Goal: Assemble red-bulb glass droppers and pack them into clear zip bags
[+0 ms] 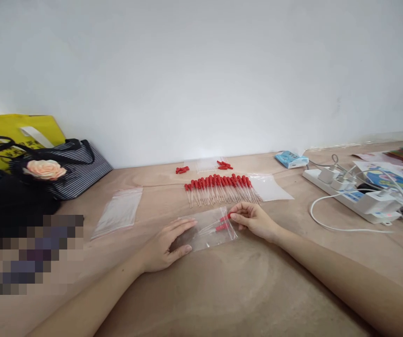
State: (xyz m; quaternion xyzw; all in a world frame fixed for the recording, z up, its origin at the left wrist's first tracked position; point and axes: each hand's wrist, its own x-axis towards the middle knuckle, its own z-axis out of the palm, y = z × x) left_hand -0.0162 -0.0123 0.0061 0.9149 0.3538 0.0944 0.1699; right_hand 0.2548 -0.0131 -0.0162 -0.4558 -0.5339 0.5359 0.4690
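A clear zip bag [205, 238] lies flat on the table between my hands. Inside it is a dropper with a red rubber bulb [222, 226] and a thin clear tube. My right hand [252, 220] pinches the red bulb of a second dropper [226, 217] at the bag's right-hand opening; this dropper's tube reaches into the bag. Resting on the bag's left end, my left hand [168, 245] has its thumb and fingers apart. Just beyond the bag, a row of red-bulbed droppers [219, 187] lies side by side, tubes pointing towards me.
Flat clear bags lie to the left [119, 211] and right [273, 187]. Loose red bulbs [182, 170] and clear tubes [206, 164] sit near the wall. A power strip [349, 196] with cables and a blue box [291, 159] stand right; a striped bag [78, 171] stands left.
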